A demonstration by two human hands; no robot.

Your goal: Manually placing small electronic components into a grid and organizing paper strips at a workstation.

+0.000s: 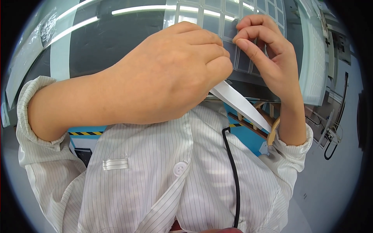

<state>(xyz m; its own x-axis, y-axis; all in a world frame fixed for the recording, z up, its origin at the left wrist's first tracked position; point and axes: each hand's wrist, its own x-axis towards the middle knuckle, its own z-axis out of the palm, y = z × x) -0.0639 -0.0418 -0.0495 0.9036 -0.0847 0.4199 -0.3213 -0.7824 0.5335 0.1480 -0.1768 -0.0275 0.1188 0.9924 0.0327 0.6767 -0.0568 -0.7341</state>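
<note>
My left hand is closed, its back toward me, and its fingertips are hidden behind the curled fingers. A white tapered strip sticks out from under this fist and slants down to the right, its narrow end near my right forearm. My right hand is curled in a pinch, thumb close to the index fingertip. Whatever it pinches is too small or too clear to make out. Both hands are above a clear plastic tray with rows of rectangular compartments, the left covering part of it.
Beneath the tray lies a dark work surface with pale strips along its sides. Crinkled clear film lies at the far left. A black cord hangs down my striped coat. Equipment stands on the floor at right.
</note>
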